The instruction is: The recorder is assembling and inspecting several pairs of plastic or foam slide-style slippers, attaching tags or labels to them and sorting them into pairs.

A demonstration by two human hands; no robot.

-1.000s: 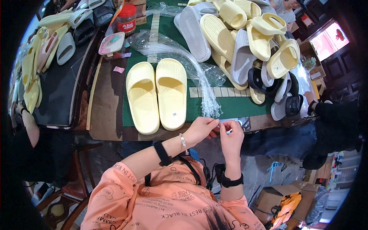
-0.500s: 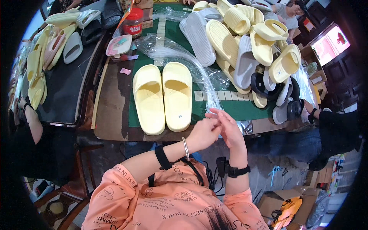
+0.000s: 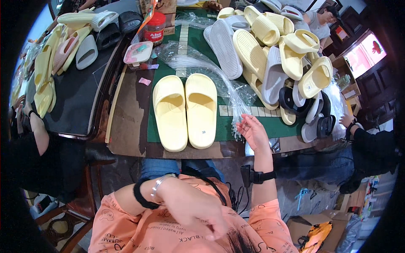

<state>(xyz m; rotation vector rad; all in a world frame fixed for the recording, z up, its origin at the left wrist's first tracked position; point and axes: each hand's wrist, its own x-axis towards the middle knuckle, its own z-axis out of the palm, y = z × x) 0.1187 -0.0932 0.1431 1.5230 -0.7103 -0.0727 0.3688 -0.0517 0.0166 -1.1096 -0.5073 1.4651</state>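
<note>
A pair of pale yellow slides (image 3: pixel 186 122) lies side by side on the green mat (image 3: pixel 154 133), toes toward the far side. Just right of them, a bundle of thin clear plastic strands (image 3: pixel 236 105) runs down toward the table's front edge. My right hand (image 3: pixel 254 133) hovers at the lower ends of that bundle, its fingers loosely bent and apart; whether it touches a strand cannot be made out. Close to my chest is my left hand (image 3: pixel 196 208), blurred, with curled fingers hiding anything inside them.
Yellow, grey and black slides (image 3: pixel 274 55) are heaped at the back right. A red-lidded jar (image 3: pixel 154 29) and a white-lidded tub (image 3: pixel 138 52) stand at the back left. More slides (image 3: pixel 67 46) cover the black table on the left. People's arms (image 3: pixel 38 133) show at both sides.
My hands were together over the front edge. My left hand has drawn back to my chest, while my right has moved slightly up and right to the strands' ends.
</note>
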